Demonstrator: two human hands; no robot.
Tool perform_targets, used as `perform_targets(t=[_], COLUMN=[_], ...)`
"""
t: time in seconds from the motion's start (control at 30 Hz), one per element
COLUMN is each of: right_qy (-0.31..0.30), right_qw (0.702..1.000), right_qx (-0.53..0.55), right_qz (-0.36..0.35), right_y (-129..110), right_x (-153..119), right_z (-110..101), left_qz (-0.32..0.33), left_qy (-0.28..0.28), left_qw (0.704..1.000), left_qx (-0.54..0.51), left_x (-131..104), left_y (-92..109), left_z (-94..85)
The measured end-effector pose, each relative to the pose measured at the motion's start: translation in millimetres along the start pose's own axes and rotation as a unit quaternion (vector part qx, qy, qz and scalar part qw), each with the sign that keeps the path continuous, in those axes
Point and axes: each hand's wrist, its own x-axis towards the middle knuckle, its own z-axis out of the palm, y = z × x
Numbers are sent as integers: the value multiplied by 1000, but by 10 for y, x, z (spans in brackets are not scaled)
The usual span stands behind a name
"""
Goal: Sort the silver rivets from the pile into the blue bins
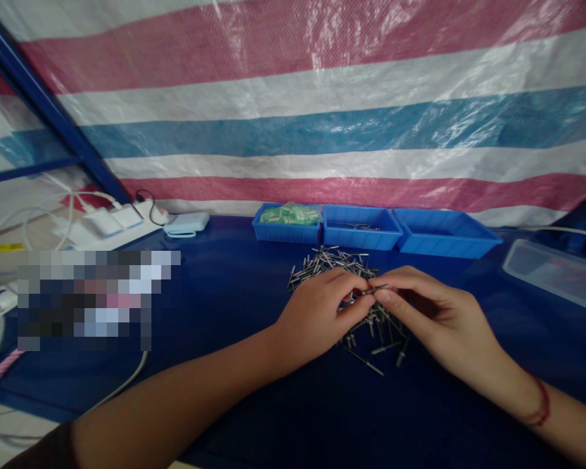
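A loose pile of metal blind rivets [329,260] lies on the dark blue table in front of me. Over the pile, my left hand [315,309] and my right hand [444,316] meet at their fingertips. Between them is a single small blind rivet [379,288], held nearly level. Thumb and index finger of each hand are pinched at it. My fingers partly cover the rivet and hide the middle of the pile. A few stray rivets [366,361] lie at the pile's near edge.
Behind the pile stand three blue bins: the left bin [286,232] holds green-and-white packets, the middle bin [361,238] a few rivets, and the right bin [444,244] shows a bare floor. A clear plastic box [551,273] sits at right; a power strip [122,218] with cables at left.
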Motion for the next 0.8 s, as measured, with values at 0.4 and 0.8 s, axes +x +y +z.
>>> perform_targets(t=[0.4, 0.8], right_qy=[9, 74], right_qw=[999, 986], right_qx=[-27, -141], right_qz=[-20, -41], right_y=[5, 67], right_x=[21, 288], right_z=[24, -114], left_qz=[38, -31], left_qy=[112, 98], left_qw=[991, 993], left_qx=[-60, -56], left_x=[-14, 11], left_y=[39, -40], left_z=[-17, -45])
